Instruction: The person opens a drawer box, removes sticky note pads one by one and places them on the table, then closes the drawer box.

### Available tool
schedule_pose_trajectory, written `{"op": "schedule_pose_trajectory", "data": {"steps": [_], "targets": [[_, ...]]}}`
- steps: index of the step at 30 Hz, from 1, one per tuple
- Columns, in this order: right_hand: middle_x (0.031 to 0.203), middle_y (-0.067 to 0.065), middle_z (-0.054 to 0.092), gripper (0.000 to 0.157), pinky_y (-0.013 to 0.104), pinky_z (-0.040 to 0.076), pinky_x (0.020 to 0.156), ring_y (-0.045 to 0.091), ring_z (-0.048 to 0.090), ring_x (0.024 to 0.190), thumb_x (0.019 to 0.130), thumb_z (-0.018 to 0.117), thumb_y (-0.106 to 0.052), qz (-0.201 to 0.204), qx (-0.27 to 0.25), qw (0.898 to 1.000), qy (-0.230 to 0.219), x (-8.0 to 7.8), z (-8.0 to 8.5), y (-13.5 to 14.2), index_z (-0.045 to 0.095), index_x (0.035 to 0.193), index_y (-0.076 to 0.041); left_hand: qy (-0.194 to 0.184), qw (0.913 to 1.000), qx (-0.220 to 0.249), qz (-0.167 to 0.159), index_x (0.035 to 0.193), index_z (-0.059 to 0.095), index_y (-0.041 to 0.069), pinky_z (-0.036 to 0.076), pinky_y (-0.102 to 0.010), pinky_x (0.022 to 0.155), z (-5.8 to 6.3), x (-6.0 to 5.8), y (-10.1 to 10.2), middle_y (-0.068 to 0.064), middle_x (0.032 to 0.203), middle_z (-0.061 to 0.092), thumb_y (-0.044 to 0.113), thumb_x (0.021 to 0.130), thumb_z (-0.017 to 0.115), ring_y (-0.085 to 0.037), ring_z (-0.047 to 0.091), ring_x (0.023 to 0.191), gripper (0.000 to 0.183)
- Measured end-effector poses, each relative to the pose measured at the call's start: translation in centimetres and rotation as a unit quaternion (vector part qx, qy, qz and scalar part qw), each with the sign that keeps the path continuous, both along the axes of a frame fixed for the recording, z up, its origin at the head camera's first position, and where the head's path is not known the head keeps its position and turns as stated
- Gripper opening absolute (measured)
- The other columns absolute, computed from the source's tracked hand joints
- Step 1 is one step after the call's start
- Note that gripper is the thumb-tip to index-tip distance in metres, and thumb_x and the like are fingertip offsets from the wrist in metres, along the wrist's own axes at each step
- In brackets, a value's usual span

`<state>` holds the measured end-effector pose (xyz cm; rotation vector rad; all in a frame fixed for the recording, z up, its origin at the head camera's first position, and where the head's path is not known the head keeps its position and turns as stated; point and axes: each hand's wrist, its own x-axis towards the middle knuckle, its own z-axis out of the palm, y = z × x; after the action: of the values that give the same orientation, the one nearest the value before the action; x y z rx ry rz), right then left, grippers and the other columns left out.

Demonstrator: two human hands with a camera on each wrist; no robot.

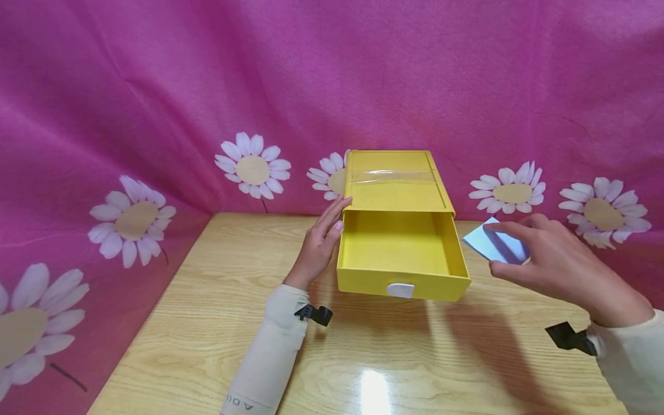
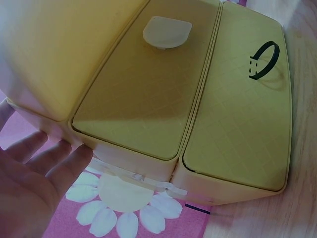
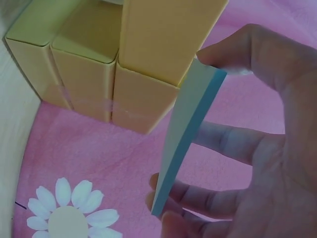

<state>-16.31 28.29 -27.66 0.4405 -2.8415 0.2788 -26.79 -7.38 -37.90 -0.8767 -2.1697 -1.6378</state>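
A yellow drawer cabinet (image 1: 394, 197) stands at the back of the table, its top drawer (image 1: 358, 282) pulled out toward me and nothing visible inside. My left hand (image 1: 319, 248) lies along the cabinet's left side, fingers extended; in the left wrist view its fingertips are right at the side wall. To the right of the drawer, my right hand (image 1: 560, 262) pinches a square light-blue sticky note pad (image 1: 490, 243) between thumb and fingers. The right wrist view shows the pad's thick edge (image 3: 190, 136), tilted and held in the air beside the cabinet.
Two lower drawers are closed; the middle one has a white tab (image 2: 167, 32), the bottom one a black loop handle (image 2: 270, 60). Clear tape (image 1: 391, 175) crosses the cabinet top. A pink cloth (image 1: 332, 75) with daisies hangs behind the wooden table (image 1: 218, 300).
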Motion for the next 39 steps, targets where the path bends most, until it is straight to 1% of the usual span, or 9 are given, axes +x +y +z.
{"op": "schedule_pose_trajectory", "data": {"steps": [4, 6, 11, 14, 18, 21, 24, 34, 39], "targets": [[0.101, 0.022, 0.059, 0.066, 0.033, 0.036, 0.058, 0.031, 0.050, 0.086, 0.074, 0.077, -0.041, -0.006, 0.000, 1.000, -0.005, 0.0, -0.5, 0.3, 0.059, 0.130, -0.011, -0.005, 1.0000, 0.000, 0.001, 0.146, 0.041, 0.033, 0.032, -0.029, 0.111, 0.0, 0.0, 0.0, 0.011, 0.156, 0.029, 0.029, 0.101, 0.040, -0.006, 0.035, 0.137, 0.045], [0.100, 0.021, 0.061, 0.066, 0.036, 0.037, 0.061, 0.032, 0.052, 0.087, 0.073, 0.078, -0.040, -0.002, 0.000, 1.000, 0.009, -0.1, -0.7, 0.5, 0.060, 0.129, -0.009, -0.005, 1.0000, 0.000, 0.001, 0.146, 0.041, 0.034, 0.032, -0.029, 0.111, 0.0, 0.0, 0.0, 0.011, 0.156, 0.029, 0.029, 0.101, 0.040, -0.006, 0.035, 0.137, 0.045], [0.085, 0.012, 0.062, 0.061, 0.037, 0.035, 0.063, 0.029, 0.051, 0.081, 0.070, 0.080, -0.038, 0.004, 0.005, 0.999, 0.040, -0.1, -1.6, 1.0, 0.063, 0.122, -0.010, -0.003, 1.0000, 0.003, -0.003, 0.146, 0.042, 0.033, 0.031, -0.029, 0.112, -0.1, 0.0, 0.0, 0.009, 0.156, 0.029, 0.029, 0.101, 0.040, -0.007, 0.035, 0.138, 0.045], [0.085, 0.013, 0.060, 0.063, 0.034, 0.034, 0.060, 0.028, 0.049, 0.081, 0.072, 0.079, -0.040, -0.012, -0.001, 1.000, 0.011, -0.2, -2.2, 1.3, 0.061, 0.125, -0.010, -0.003, 1.0000, 0.005, -0.005, 0.146, 0.042, 0.033, 0.031, -0.029, 0.112, 0.0, 0.0, 0.0, 0.009, 0.156, 0.029, 0.028, 0.101, 0.040, -0.007, 0.035, 0.138, 0.046], [0.101, 0.028, 0.056, 0.069, 0.032, 0.036, 0.056, 0.035, 0.051, 0.087, 0.078, 0.075, -0.045, -0.036, -0.022, 0.998, -0.055, -0.2, -3.0, 1.6, 0.054, 0.132, -0.008, -0.004, 1.0000, 0.005, -0.004, 0.146, 0.042, 0.034, 0.032, -0.029, 0.111, -0.1, 0.0, 0.0, 0.010, 0.156, 0.029, 0.029, 0.101, 0.040, -0.007, 0.035, 0.138, 0.045], [0.106, 0.033, 0.053, 0.072, 0.030, 0.036, 0.054, 0.036, 0.052, 0.085, 0.079, 0.073, -0.047, -0.044, -0.029, 0.995, -0.080, -0.2, -3.7, 1.9, 0.051, 0.135, -0.007, -0.004, 1.0000, 0.005, -0.003, 0.146, 0.042, 0.033, 0.032, -0.029, 0.111, 0.0, -0.1, 0.0, 0.010, 0.156, 0.029, 0.030, 0.101, 0.040, -0.007, 0.035, 0.138, 0.045], [0.106, 0.033, 0.053, 0.074, 0.030, 0.036, 0.054, 0.036, 0.052, 0.085, 0.079, 0.073, -0.048, -0.051, -0.029, 0.994, -0.088, -0.3, -4.4, 2.1, 0.050, 0.136, -0.006, -0.006, 1.0000, 0.004, -0.004, 0.146, 0.042, 0.032, 0.031, -0.029, 0.111, 0.0, 0.0, 0.0, 0.011, 0.156, 0.028, 0.029, 0.101, 0.040, -0.007, 0.035, 0.138, 0.046], [0.108, 0.032, 0.051, 0.081, 0.040, 0.043, 0.059, 0.039, 0.045, 0.090, 0.077, 0.074, -0.051, -0.082, -0.038, 0.989, -0.114, -0.4, -6.2, 2.2, 0.048, 0.137, -0.004, 0.000, 1.0000, 0.000, 0.001, 0.146, 0.042, 0.028, 0.031, -0.031, 0.112, -0.1, -0.1, 0.0, 0.010, 0.156, 0.029, 0.020, 0.101, 0.040, -0.010, 0.035, 0.138, 0.047], [0.103, 0.032, 0.052, 0.081, 0.035, 0.039, 0.057, 0.039, 0.046, 0.085, 0.077, 0.073, -0.051, -0.076, -0.038, 0.990, -0.115, -0.5, -7.1, 2.6, 0.048, 0.137, -0.003, 0.005, 1.0000, 0.004, -0.002, 0.147, 0.043, 0.024, 0.031, -0.033, 0.112, -0.2, -0.2, 0.1, 0.006, 0.156, 0.030, 0.023, 0.101, 0.040, -0.013, 0.036, 0.138, 0.045]]}}
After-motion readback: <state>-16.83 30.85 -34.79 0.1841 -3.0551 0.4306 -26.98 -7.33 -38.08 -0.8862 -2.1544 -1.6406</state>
